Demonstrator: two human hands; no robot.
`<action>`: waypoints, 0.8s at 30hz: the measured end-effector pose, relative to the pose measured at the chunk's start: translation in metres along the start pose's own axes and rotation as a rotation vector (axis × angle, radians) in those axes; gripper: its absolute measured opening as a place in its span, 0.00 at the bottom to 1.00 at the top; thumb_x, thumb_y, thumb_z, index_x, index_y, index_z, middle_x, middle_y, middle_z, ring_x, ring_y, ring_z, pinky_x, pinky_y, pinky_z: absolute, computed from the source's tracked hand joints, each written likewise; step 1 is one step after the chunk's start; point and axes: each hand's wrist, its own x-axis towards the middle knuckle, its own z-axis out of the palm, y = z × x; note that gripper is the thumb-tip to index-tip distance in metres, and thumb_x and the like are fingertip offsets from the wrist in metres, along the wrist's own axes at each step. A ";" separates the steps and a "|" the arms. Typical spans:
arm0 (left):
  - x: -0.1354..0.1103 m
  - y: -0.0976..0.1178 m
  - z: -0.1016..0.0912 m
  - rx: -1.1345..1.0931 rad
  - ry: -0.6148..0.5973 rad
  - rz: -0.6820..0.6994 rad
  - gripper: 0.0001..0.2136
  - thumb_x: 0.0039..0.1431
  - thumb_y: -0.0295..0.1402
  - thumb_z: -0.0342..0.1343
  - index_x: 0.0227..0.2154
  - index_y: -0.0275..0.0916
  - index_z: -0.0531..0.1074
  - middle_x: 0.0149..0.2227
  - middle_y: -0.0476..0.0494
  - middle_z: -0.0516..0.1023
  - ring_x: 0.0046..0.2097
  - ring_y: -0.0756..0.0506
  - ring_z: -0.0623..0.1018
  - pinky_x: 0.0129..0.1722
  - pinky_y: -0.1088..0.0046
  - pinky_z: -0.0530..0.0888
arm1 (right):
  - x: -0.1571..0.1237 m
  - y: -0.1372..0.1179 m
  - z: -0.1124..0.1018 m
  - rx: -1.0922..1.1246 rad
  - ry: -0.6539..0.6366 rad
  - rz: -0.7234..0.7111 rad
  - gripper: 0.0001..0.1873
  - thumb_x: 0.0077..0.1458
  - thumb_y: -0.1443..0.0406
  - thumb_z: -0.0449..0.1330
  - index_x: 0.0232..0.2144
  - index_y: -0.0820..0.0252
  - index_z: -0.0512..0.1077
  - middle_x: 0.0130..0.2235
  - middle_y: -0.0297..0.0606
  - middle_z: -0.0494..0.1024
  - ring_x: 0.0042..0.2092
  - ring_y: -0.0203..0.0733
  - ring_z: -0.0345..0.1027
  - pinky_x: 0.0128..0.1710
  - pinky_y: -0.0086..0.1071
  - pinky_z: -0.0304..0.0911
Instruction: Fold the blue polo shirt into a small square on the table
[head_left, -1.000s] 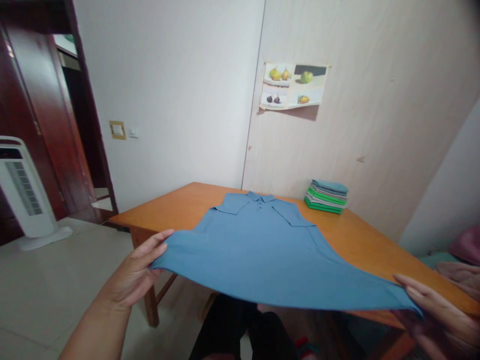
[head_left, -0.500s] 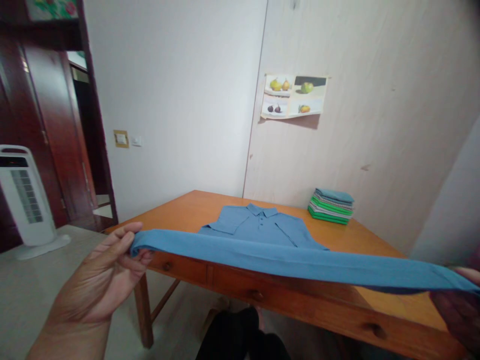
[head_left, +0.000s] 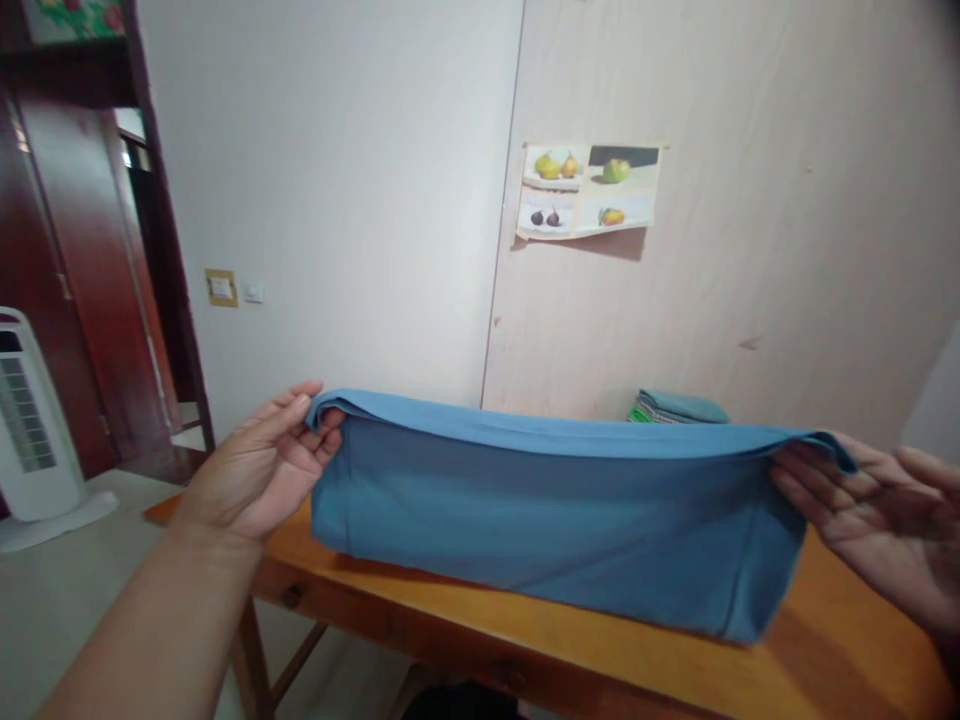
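Note:
A blue polo shirt (head_left: pixel 540 510) is stretched between my two hands above the wooden table (head_left: pixel 450 600). Its hem is folded over along the raised edge, and the cloth hangs down from it toward the tabletop. My left hand (head_left: pixel 277 450) pinches the left end of this edge, thumb on top and fingers beneath. At the other end, my right hand (head_left: pixel 870 510) grips the edge with its fingers under the fold. The collar and sleeves are hidden behind the lifted cloth.
A pile of folded clothes (head_left: pixel 682 407) shows partly behind the shirt at the table's back right. A white tower fan (head_left: pixel 30 420) stands on the left. Fruit pictures (head_left: pixel 589 190) hang on the wall behind the table.
Both hands have risen with the shirt's edge, and the right hand has come further into view. The lifted cloth now hides the collar and sleeves and much of the folded pile.

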 end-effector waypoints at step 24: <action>0.172 -0.157 0.031 0.324 0.168 -0.297 0.07 0.60 0.21 0.56 0.39 0.36 0.75 0.31 0.45 0.80 0.27 0.51 0.81 0.23 0.82 0.72 | 0.159 0.148 0.019 -0.104 -0.039 0.370 0.06 0.59 0.67 0.58 0.36 0.61 0.76 0.40 0.47 0.83 0.43 0.52 0.80 0.42 0.41 0.77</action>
